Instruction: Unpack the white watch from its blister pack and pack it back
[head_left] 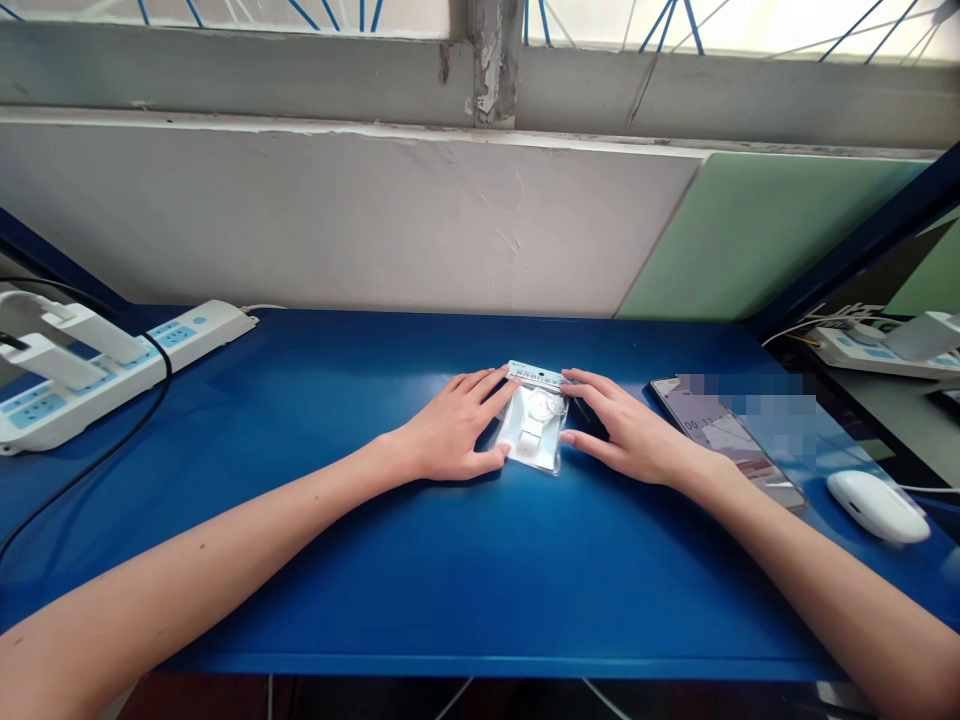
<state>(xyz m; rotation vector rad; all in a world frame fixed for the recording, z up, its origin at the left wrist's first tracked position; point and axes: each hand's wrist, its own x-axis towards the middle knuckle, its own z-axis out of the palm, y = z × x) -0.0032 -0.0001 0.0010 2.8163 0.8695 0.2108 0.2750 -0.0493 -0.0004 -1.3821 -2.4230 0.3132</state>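
A small clear plastic packet (pixel 534 420) with a printed header strip and a hang hole lies flat on the blue desk (pixel 480 580). Inside it is a white item with a round, coiled-looking upper part and a straight lower piece; its exact kind is unclear. My left hand (pixel 461 425) rests along the packet's left side, fingers stretched out, with fingertips touching its edge. On the other side, my right hand (pixel 619 425) lies with fingers spread, its fingertips at the packet's right edge. Neither hand grips the packet.
A white power strip (pixel 169 345) with plugged-in chargers and a black cable (pixel 112 455) is on the left. Beside my right forearm lie a phone (pixel 720 430) and a white mouse-like object (pixel 877 505). Another power strip (pixel 862 345) sits beyond the desk's right edge.
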